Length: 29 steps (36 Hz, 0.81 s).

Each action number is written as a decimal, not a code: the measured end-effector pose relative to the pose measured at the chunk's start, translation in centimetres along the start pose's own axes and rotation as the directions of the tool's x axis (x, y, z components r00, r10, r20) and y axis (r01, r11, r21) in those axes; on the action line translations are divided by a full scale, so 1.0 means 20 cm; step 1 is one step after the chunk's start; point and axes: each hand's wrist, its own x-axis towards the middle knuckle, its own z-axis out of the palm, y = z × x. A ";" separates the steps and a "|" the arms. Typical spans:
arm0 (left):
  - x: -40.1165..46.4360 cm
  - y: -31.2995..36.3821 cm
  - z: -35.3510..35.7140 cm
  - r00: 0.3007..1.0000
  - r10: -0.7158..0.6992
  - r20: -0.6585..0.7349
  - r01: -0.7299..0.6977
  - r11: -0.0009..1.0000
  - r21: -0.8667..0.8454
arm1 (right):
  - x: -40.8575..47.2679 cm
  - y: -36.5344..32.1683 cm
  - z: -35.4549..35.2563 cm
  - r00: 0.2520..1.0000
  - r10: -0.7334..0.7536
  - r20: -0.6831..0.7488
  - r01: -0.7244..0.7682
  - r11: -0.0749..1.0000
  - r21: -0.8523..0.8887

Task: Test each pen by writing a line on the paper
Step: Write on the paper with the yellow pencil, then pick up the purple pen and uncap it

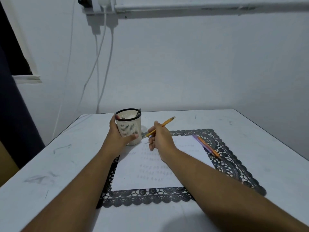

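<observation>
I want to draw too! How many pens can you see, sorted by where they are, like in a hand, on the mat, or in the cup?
In the right hand: 1, an orange pen
On the lace mat beside the paper: 2, a purple pen and an orange one
In the cup the left hand holds: at least 2 showing; more may be hidden
Total: at least 5

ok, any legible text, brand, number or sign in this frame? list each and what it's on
Nothing legible.
Paper: rows of faint handwritten marks, too blurred to read.
Orange pen in the right hand: no readable print.
Pens on the mat: none readable.
Pen holder under the left hand: no label visible.
</observation>
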 end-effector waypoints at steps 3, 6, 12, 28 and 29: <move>0.01 -0.01 0.00 0.999 0.032 -0.006 -0.032 0.999 0.004 | 0.00 -0.01 0.01 1.000 -0.015 0.010 0.015 1.000 -0.006; 0.01 -0.02 0.00 0.999 0.044 -0.005 -0.044 0.999 0.006 | -0.01 -0.02 -0.01 0.999 -0.042 0.012 0.042 0.999 -0.014; 0.00 -0.03 0.00 0.999 0.048 0.014 -0.048 0.999 0.002 | 0.01 -0.05 -0.05 0.994 -0.105 -0.013 0.105 0.992 0.072; -0.01 -0.03 -0.02 0.999 0.029 0.022 -0.029 1.000 0.005 | 0.01 -0.25 -0.12 0.967 -0.178 -0.184 0.213 0.957 0.195; 0.00 -0.03 -0.03 0.999 0.026 0.020 -0.026 1.000 0.008 | 0.01 -0.26 -0.10 0.951 -0.246 -0.186 0.275 0.950 0.150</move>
